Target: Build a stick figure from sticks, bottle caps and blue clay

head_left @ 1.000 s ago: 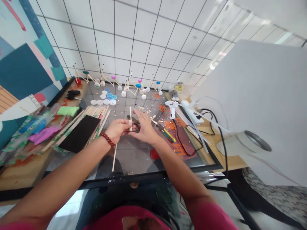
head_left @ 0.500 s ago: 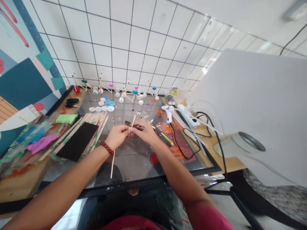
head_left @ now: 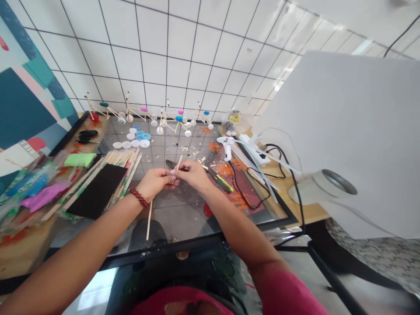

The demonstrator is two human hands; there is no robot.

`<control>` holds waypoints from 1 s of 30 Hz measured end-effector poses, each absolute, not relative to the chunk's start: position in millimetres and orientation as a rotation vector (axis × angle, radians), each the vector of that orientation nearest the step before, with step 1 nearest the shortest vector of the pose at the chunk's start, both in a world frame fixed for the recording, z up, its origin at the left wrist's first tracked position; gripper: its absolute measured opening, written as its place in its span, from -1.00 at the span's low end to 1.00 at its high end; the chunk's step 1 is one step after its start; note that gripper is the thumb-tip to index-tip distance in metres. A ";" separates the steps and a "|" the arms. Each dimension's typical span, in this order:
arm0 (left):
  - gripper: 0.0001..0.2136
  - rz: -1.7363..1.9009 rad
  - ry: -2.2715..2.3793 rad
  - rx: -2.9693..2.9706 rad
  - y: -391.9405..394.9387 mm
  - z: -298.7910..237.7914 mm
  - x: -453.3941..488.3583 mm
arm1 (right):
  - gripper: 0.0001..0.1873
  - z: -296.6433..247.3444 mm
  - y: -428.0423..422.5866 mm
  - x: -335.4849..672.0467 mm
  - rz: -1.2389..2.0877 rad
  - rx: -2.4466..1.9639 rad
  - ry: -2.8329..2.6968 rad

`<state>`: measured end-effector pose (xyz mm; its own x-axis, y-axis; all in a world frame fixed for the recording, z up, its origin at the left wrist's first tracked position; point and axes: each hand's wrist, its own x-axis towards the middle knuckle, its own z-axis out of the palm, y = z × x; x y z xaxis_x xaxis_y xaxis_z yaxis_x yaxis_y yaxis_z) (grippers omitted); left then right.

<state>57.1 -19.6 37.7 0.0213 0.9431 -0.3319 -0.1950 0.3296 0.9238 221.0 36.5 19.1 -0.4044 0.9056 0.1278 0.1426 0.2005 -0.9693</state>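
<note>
My left hand (head_left: pixel 156 182) and my right hand (head_left: pixel 193 173) meet above the glass tabletop (head_left: pixel 183 218), both pinched on a thin wooden stick (head_left: pixel 149 218) that runs from under my left wrist up past the fingertips. A red bead bracelet (head_left: pixel 138 197) circles my left wrist. Dark pliers (head_left: pixel 171 164) lie on the glass just behind my fingers. Wood shavings are scattered around them.
Several stick-and-bottle-cap models (head_left: pixel 170 120) line the tiled wall, with loose caps (head_left: pixel 134 138) in front. A bundle of sticks (head_left: pixel 123 168) and a black sheet (head_left: pixel 96 190) lie left. A white glue gun (head_left: pixel 226 146), cables (head_left: pixel 278 170) and a big white board (head_left: pixel 344 140) stand right.
The short upright stick piece has tilted to the right between my fingers. My right hand went from spread over it to a pinch. The view shifted slightly.
</note>
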 end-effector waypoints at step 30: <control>-0.70 1.348 1.188 0.690 -13.0 48.1 46.4 | -0.17 63.1 24.9 259.1 0.482 -1.422 -2.466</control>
<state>46.4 -13.0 48.1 -0.1737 0.9548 -0.2411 -0.3589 0.1666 0.9184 259.1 24.9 63.1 -0.4906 0.8698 0.0532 0.7857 0.4679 -0.4046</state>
